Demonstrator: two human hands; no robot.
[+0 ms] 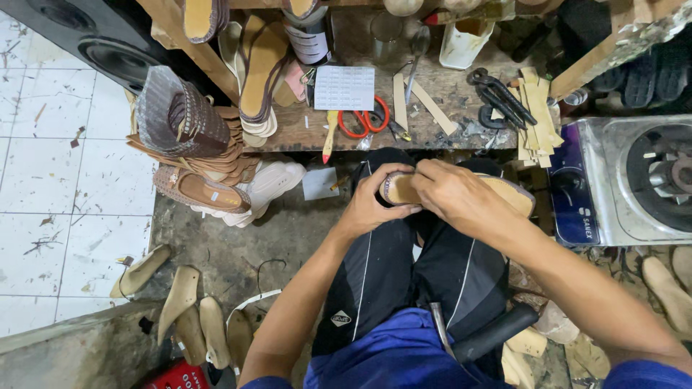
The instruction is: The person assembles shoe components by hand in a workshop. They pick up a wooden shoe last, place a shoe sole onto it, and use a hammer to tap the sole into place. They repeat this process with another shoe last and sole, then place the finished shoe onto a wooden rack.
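Left hand gripping shoe sole, right hand pressing on top

Tan shoe sole flat across knees

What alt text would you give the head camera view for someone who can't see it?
Seen from above, a seated person's left hand and right hand hold a tan shoe sole over their knees. Ahead, a cluttered wooden workbench carries red-handled scissors, black pliers and stacked soles; a gas stove stands at right.
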